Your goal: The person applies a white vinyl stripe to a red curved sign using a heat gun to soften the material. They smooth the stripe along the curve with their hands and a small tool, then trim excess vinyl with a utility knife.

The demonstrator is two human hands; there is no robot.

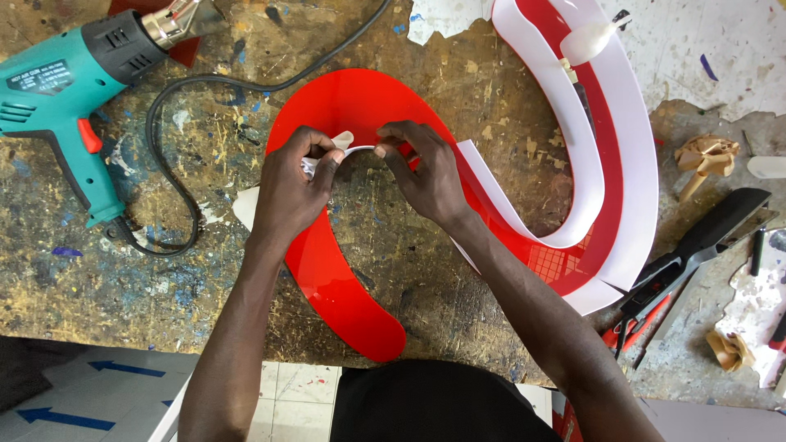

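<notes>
A glossy red curved acrylic piece point(327, 270) lies flat on the worn workbench point(409, 262). My left hand point(291, 192) and my right hand point(426, 172) meet over its inner edge near the top of the curve. Both pinch a thin white strip point(359, 149) that bends along that edge; the left fingers also bunch some white material. The strip continues right as a white band point(508, 205) standing on edge, joining a larger red and white curved shape point(622, 131).
A teal heat gun point(70, 90) lies at the top left, its black cord point(164, 155) looping across the bench. A glue bottle point(594, 37) rests on the white band. Black pliers point(696, 254), crumpled tape point(708, 155) and paper scraps sit at the right.
</notes>
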